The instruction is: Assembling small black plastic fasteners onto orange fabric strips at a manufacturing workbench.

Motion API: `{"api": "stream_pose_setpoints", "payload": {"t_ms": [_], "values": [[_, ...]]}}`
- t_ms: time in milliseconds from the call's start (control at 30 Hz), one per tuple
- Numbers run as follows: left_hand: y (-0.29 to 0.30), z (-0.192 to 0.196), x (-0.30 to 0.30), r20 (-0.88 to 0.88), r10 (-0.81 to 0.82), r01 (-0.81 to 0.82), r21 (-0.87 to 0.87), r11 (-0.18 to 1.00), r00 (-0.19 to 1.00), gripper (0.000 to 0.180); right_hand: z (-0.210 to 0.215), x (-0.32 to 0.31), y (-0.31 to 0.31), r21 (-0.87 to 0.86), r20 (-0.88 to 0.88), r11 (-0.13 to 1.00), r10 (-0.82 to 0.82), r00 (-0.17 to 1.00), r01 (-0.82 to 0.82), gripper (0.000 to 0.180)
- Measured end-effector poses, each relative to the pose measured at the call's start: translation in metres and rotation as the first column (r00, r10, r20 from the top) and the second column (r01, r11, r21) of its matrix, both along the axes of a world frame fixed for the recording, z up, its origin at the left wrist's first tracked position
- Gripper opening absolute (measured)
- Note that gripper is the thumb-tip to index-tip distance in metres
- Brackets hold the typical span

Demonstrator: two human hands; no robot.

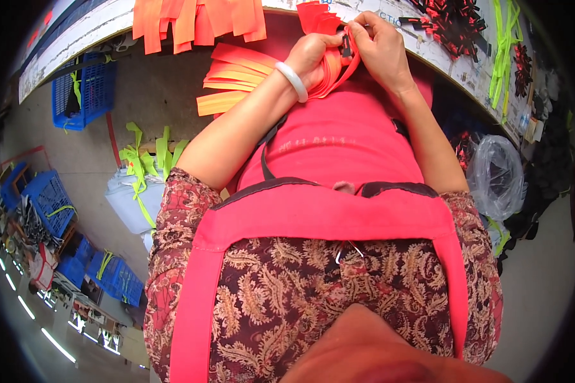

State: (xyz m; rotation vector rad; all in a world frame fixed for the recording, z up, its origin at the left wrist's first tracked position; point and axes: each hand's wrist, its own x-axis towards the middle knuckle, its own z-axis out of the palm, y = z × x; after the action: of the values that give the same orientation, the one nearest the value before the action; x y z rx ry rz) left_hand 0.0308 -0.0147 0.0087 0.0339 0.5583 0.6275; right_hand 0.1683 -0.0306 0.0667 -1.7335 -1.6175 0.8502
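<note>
A bundle of orange fabric strips (239, 71) is gripped in my left hand (310, 59), its loose ends fanning out to the left past my wrist, which wears a pale bangle (292, 81). The strips bend into a loop in front of my pink apron (345, 150). Close beside it, my right hand (384, 57) has thumb and fingers pinched on an orange strip at the top of the loop. A small black piece (346, 46) sits between the two hands; its exact kind is too small to tell. Both hands are at the near edge of the worktable.
More orange strips (198, 24) hang over the table edge (102, 39) at left. Red-and-black pieces (452, 29) and yellow-green strips (505, 54) lie at right. A blue crate (83, 92), a pale cloth bundle (131, 198) and a clear plastic bag (497, 179) stand lower down.
</note>
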Motion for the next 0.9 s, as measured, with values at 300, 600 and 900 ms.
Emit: {"api": "stream_pose_setpoints", "payload": {"t_ms": [300, 600, 900], "values": [[-0.003, 0.009, -0.017, 0.184, 0.063, -0.046, -0.094, 0.994, 0.981, 0.011, 0.006, -0.031, -0.004, 0.027, -0.025, 0.993, -0.116, 0.993, 0.117, 0.014], [-0.013, 0.066, -0.042, -0.397, 0.411, -0.008, 0.71, 0.704, 0.821, 0.014, 0.05, 0.002, -0.023, -0.199, -0.44, 0.977, -0.023, 0.898, -0.072, 0.027], [-0.02, 0.09, -0.059, -0.3, 0.533, 0.097, 0.922, 0.375, 0.791, 0.008, 0.074, -0.027, -0.038, 0.112, -0.29, 0.986, 0.152, 0.945, -0.124, 0.018]]}}
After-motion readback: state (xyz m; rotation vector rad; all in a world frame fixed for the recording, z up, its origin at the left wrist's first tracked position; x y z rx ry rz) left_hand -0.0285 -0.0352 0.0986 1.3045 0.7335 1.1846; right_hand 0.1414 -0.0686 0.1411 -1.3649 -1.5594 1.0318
